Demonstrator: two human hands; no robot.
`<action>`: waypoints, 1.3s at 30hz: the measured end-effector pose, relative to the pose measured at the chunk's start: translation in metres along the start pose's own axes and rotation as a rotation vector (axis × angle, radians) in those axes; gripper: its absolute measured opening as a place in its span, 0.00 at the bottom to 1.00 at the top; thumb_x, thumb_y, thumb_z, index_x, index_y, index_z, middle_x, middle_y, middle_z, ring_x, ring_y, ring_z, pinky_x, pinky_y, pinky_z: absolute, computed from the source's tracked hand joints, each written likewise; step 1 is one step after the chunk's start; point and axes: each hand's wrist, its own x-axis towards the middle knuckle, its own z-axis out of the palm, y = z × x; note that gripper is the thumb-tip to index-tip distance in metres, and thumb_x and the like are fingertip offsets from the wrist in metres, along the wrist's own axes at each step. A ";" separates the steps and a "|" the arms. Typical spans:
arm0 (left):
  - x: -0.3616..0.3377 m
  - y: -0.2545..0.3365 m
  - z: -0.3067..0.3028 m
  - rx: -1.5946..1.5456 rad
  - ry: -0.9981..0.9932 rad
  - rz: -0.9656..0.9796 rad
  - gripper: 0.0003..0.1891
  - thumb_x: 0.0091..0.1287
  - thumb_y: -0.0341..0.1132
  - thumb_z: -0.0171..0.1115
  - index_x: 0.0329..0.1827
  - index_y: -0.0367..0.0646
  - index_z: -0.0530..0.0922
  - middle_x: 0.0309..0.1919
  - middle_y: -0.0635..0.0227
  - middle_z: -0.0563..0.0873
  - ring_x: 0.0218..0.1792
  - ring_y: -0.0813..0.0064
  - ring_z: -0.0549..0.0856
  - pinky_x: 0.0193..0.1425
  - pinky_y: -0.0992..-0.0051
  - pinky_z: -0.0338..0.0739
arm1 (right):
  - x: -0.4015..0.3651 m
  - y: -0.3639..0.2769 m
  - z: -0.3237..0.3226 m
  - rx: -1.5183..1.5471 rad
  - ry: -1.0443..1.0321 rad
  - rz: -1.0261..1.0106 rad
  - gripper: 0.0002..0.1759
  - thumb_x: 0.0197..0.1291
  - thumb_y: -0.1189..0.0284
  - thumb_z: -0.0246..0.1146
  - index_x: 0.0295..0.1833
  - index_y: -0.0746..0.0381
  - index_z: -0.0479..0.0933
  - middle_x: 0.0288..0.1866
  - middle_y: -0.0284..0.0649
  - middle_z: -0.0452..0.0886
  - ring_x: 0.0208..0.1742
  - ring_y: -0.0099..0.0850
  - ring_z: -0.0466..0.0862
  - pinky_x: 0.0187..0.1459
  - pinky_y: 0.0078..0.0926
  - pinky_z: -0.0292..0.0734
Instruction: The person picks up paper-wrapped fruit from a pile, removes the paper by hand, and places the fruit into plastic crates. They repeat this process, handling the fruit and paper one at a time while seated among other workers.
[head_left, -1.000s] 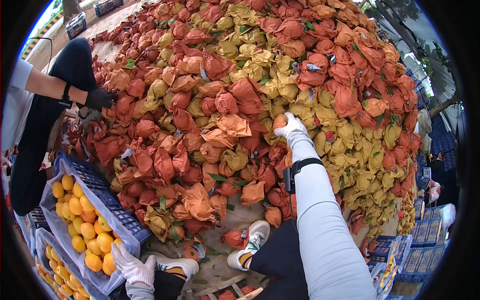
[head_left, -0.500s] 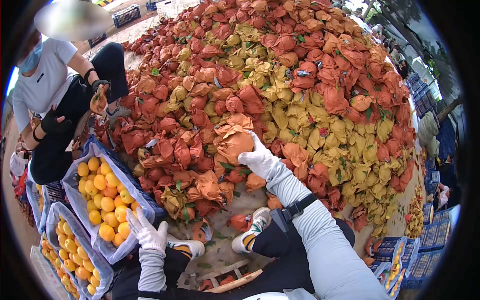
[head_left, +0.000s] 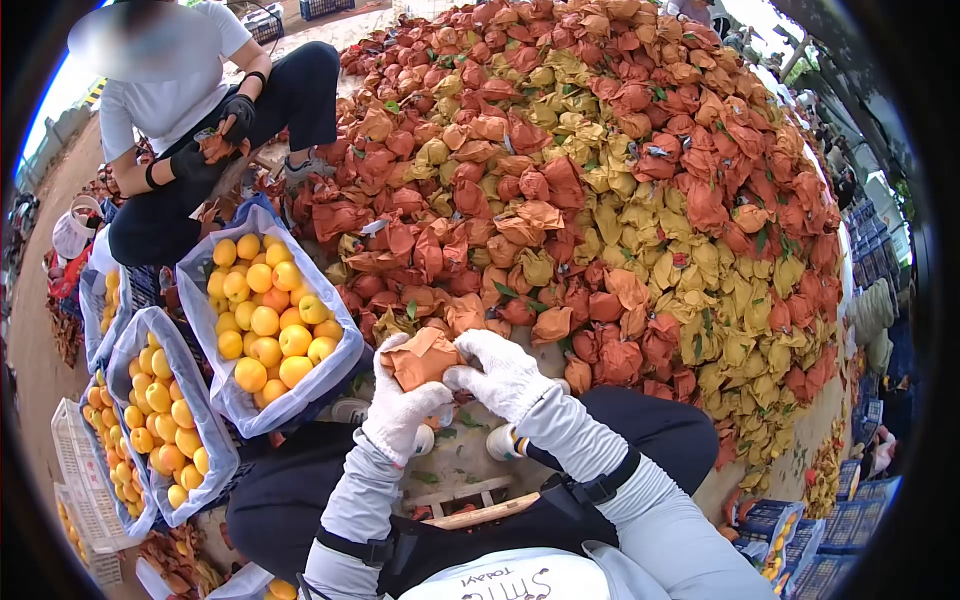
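Observation:
A paper-wrapped orange bundle [head_left: 421, 358] is held between my two gloved hands, above my lap. My left hand [head_left: 396, 405] wraps round its left and lower side. At its right side, my right hand [head_left: 500, 375] has its fingers bent and closed on the paper. Behind the bundle rises a large pile of orange and yellow paper-wrapped bundles [head_left: 640, 190]. Left of my hands stands a lined crate of uncovered orange fruit [head_left: 265, 320].
More fruit crates [head_left: 165, 430] stand at the left. A co-worker in black gloves [head_left: 215, 145] sits at the upper left, holding a small orange item. Blue crates [head_left: 840, 520] are stacked at the lower right. A wooden stool edge [head_left: 480, 513] is between my legs.
My right hand has come back from the pile with the bundle. My left hand has moved from the fruit crate to the bundle. The view has shifted towards the left.

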 end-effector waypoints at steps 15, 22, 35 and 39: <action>-0.017 0.014 -0.008 0.395 -0.111 -0.045 0.44 0.40 0.27 0.82 0.62 0.42 0.65 0.53 0.63 0.78 0.54 0.74 0.81 0.58 0.71 0.78 | 0.008 0.014 0.030 -0.075 0.094 0.110 0.14 0.60 0.65 0.63 0.49 0.60 0.75 0.42 0.45 0.82 0.43 0.43 0.83 0.44 0.37 0.78; -0.006 0.019 -0.024 -0.092 -0.071 -0.054 0.44 0.50 0.26 0.69 0.73 0.40 0.57 0.65 0.58 0.72 0.60 0.68 0.79 0.60 0.69 0.79 | 0.015 0.002 0.036 0.837 -0.073 0.252 0.26 0.67 0.52 0.60 0.61 0.60 0.75 0.47 0.37 0.82 0.45 0.25 0.81 0.43 0.23 0.76; -0.007 0.001 -0.034 -0.122 -0.040 -0.124 0.42 0.53 0.29 0.72 0.71 0.37 0.58 0.57 0.58 0.75 0.54 0.67 0.80 0.58 0.66 0.79 | 0.045 0.011 0.043 0.730 0.188 0.193 0.14 0.68 0.64 0.60 0.51 0.64 0.78 0.42 0.38 0.84 0.36 0.28 0.82 0.41 0.25 0.79; -0.023 0.016 -0.022 -0.402 -0.045 -0.130 0.41 0.54 0.29 0.71 0.72 0.42 0.59 0.58 0.57 0.75 0.54 0.63 0.81 0.56 0.65 0.81 | 0.068 0.029 0.053 1.172 0.117 0.156 0.13 0.71 0.64 0.57 0.49 0.63 0.77 0.43 0.40 0.84 0.44 0.32 0.86 0.47 0.27 0.83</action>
